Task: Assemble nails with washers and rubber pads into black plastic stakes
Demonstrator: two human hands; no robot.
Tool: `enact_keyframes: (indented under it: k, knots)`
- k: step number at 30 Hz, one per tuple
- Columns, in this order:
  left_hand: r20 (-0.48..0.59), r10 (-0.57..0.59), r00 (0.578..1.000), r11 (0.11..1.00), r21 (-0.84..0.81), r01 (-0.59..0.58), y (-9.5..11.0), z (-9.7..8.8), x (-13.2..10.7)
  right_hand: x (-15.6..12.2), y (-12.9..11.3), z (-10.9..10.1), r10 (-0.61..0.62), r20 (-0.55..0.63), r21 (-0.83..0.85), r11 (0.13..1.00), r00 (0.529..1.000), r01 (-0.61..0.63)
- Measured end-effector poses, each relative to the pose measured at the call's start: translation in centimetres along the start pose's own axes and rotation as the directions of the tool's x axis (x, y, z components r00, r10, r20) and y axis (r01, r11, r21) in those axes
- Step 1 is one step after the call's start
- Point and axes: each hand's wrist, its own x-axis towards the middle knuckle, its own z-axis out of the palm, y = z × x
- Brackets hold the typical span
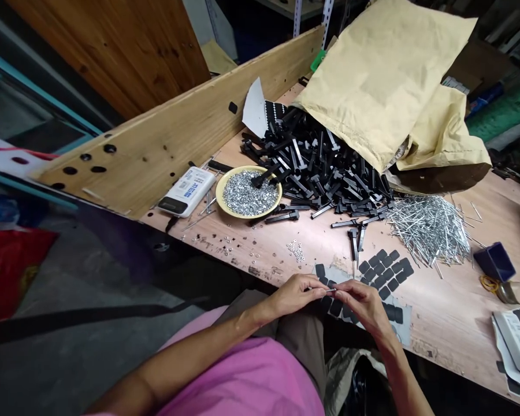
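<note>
My left hand (pixel 297 296) is closed in a pinch on a thin metal pin (pixel 329 290) held over the table's front edge. Thumb and fingers of my right hand (pixel 364 301) close on the pin's other end; whether a small part sits there I cannot make out. Below and beyond my hands lies a sheet of black adhesive pads (pixel 383 270). Two black plastic parts (pixel 354 244) with thin pins sticking out rest just ahead. A few small metal washers (pixel 295 251) are scattered left of them.
A yellow bowl (pixel 220 199) holds many small metal pieces. Behind it, black plastic parts (pixel 312 156) spill from a paper sack (pixel 381 75). Loose pins (pixel 431 231) are heaped at right, near a dark blue box (pixel 494 262). A white device (pixel 189 190) stands by the wooden board (pixel 190 118).
</note>
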Motion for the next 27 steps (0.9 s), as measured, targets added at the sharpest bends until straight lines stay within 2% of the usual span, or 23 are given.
enact_keyframes:
  k: [2,4,8,15,22,27]
  knots:
    - [0.041,-0.008,0.999,1.000,-0.015,0.008,0.0,-0.1,0.0,0.0,-0.4,-0.7,-0.024,0.067,-0.050,0.998,0.997,0.027]
    - [0.026,0.023,0.999,1.000,0.020,-0.024,0.1,-0.1,-0.1,-0.1,-1.0,-1.0,-0.076,0.095,-0.123,0.988,0.993,0.088]
    - [0.059,0.038,0.998,0.999,0.005,-0.038,0.3,-0.2,-0.1,-0.7,-1.8,-0.6,-0.159,0.062,-0.210,0.963,0.985,0.168]
    - [0.086,0.075,0.993,0.994,0.078,-0.082,1.1,-0.5,0.3,-1.4,-1.2,-0.3,-0.157,-0.022,-0.185,0.971,0.987,0.151]
    - [0.099,0.032,0.995,0.998,0.041,-0.036,1.4,0.2,0.3,-1.7,-0.7,-0.9,-0.158,-0.011,-0.167,0.974,0.987,0.154]
    - [0.068,0.058,0.996,0.996,0.063,-0.062,1.3,0.8,0.4,-2.1,-0.7,-0.9,-0.201,-0.021,-0.197,0.961,0.979,0.193]
